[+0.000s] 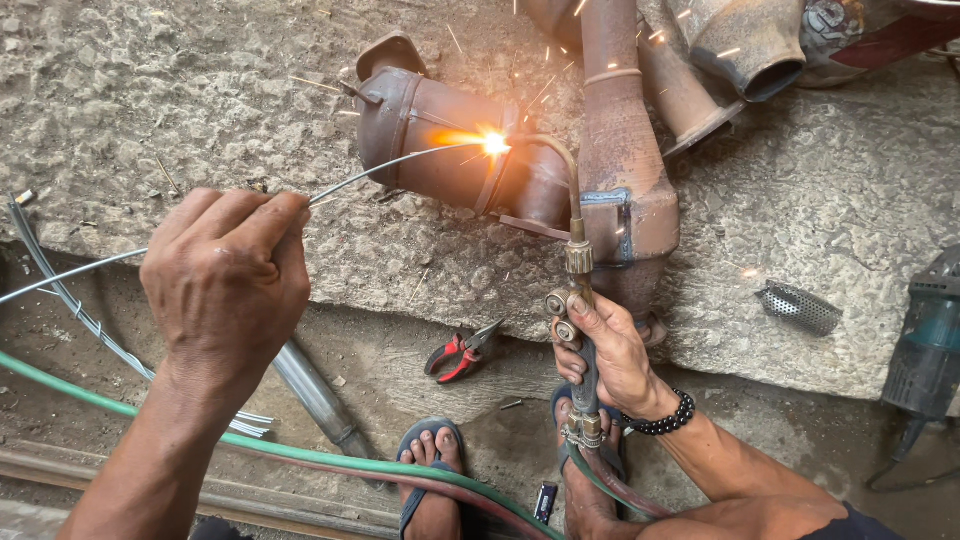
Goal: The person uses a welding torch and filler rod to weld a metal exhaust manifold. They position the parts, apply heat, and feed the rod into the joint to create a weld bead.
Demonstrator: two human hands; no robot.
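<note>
The rusty exhaust pipe [450,150] lies on the concrete slab [200,90], its seam mid-weld. The left hand [228,280] pinches the filler rod [380,168]; the right hand [612,352] is clamped on the torch [578,300]. Next calls for steady feeding of the rod along the seam.

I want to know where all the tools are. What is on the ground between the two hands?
In the head view, red-handled pliers lie on the ground between the left hand, which holds a thin wire rod, and the right hand, which grips the torch.
</note>
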